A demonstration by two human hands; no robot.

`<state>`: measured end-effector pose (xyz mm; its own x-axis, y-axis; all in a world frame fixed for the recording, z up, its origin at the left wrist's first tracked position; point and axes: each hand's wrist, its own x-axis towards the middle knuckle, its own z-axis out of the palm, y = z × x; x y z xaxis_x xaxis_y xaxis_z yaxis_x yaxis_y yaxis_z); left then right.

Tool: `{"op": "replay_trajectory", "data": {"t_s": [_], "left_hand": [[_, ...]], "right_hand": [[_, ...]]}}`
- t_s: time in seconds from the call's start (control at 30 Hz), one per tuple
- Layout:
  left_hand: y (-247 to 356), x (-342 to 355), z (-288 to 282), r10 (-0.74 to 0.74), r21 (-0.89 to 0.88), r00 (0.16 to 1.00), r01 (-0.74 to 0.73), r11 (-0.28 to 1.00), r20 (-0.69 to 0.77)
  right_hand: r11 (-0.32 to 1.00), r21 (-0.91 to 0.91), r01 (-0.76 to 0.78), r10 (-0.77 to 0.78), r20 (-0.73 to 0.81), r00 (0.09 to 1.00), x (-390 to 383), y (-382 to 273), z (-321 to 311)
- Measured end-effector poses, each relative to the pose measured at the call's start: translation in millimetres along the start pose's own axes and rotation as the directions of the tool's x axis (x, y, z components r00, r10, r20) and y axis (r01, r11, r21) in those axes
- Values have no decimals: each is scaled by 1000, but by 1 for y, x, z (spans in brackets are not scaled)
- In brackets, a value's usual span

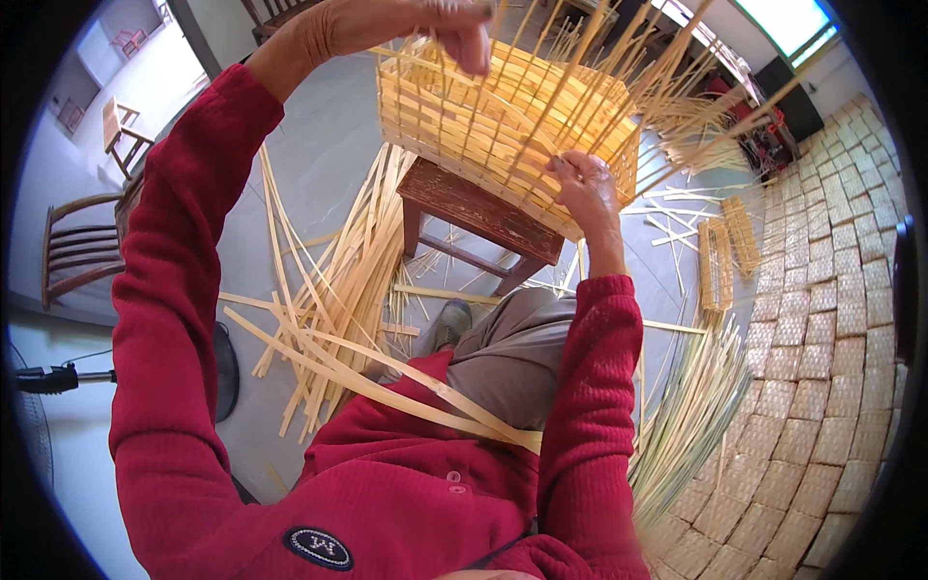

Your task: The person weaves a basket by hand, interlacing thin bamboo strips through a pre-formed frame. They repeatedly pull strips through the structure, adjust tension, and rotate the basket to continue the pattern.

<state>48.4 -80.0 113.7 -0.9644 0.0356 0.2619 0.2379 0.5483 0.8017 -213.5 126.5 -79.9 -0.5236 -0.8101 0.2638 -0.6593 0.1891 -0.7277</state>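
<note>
A thin bamboo strip (527, 124) is pinched between thumb and fingers of the right hand (587, 184), at the near wall of a part-woven bamboo basket (507, 159). The left hand (459, 34) is raised over the basket's left end, to the left of that grip; whether anything is held there cannot be told. The basket, with upright stakes left unwoven, is supported directly below the hands on a worn red-brown wooden stool (474, 208). Below and left of the grip, the grey tiled floor (324, 184) is littered with loose bamboo splints (353, 261). To the right, two small woven trays (716, 263) are laid near stacked woven panels (807, 338). Far left, a slatted wooden chair (82, 246) is placed.
</note>
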Motion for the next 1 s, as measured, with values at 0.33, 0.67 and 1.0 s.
{"op": "replay_trajectory", "data": {"t_s": [0.33,0.67,1.0], "left_hand": [[-33,107,40,-154,397,988,142,907,0],[-1,148,76,-144,217,985,121,969,96],[4,144,87,110,297,969,-174,939,220]], "right_hand": [[985,-60,164,-170,-115,979,-12,-9,5],[993,-112,47,-59,-104,993,-19,-15,-1],[985,-101,142,-154,-126,980,-17,-11,9]]}}
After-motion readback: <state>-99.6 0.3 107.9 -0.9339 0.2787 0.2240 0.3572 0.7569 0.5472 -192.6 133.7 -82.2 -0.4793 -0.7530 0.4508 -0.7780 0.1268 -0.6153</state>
